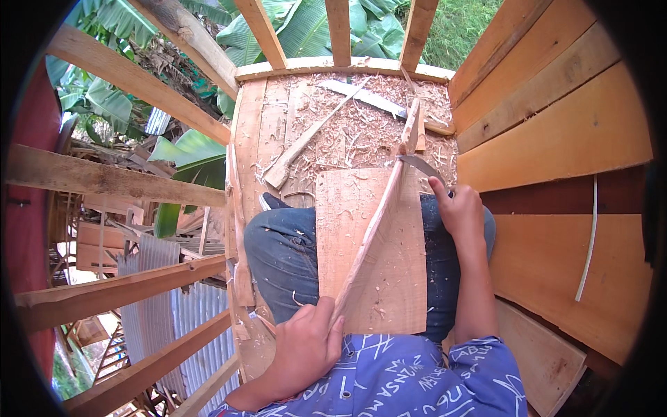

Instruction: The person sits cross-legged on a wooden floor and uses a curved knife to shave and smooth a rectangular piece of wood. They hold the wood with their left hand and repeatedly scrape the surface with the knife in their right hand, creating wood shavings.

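A long, thin wooden stick (pixel 372 233) runs slantwise over a flat wooden board (pixel 340 208) lying across my lap. My left hand (pixel 309 340) is closed round the stick's near end, close to my body. In my right hand (pixel 462 210) is a knife (pixel 419 165); the fist hides its handle, and the thumb points up along it. The blade meets the stick near its far, rougher end, pointing left. A few curled shavings lie on the board.
Shavings (pixel 347 135) cover the plank floor ahead. A saw (pixel 365 97) and a tapered wooden piece (pixel 313 139) lie among them. Slatted rails (pixel 125 175) stand at the left, with corrugated sheets and plants beyond. A plank wall (pixel 556 132) rises close on the right.
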The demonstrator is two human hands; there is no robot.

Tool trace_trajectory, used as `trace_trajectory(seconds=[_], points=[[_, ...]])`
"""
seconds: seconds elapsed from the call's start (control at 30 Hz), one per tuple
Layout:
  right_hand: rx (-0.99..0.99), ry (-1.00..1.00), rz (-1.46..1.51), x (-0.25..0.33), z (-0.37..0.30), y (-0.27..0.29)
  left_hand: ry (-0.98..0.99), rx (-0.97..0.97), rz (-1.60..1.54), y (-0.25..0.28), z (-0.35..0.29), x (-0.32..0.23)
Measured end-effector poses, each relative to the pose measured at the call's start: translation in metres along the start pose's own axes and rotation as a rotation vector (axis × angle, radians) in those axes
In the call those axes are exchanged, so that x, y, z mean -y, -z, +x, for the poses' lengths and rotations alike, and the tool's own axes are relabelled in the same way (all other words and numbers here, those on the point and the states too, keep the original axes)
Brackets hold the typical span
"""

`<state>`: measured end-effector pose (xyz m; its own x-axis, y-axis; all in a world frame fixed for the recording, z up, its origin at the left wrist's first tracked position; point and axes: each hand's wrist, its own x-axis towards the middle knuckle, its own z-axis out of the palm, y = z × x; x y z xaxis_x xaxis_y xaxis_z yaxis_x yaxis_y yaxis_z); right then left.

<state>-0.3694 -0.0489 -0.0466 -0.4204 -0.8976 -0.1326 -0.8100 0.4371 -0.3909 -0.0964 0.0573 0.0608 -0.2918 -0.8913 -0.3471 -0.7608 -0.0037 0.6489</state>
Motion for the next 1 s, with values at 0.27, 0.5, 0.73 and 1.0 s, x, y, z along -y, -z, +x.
trace_trajectory(seconds=[0.27, 0.5, 0.73, 1.0], points=[[0.349, 0.372, 0.242, 0.040, -0.095, 0.003, 0.030, 0.023, 0.051, 0.002, 0.008, 0.000], [0.095, -0.037, 0.177, -0.004, 0.001, -0.010, 0.010, 0.014, 0.050, 0.002, 0.002, -0.004], [0.208, 0.575, 0.321, 0.040, -0.076, -0.012, -0.056, -0.063, 0.126, -0.003, 0.004, 0.007], [0.123, 0.336, 0.199, 0.022, -0.026, -0.007, 0.020, -0.051, 0.109, -0.001, 0.000, 0.003]])
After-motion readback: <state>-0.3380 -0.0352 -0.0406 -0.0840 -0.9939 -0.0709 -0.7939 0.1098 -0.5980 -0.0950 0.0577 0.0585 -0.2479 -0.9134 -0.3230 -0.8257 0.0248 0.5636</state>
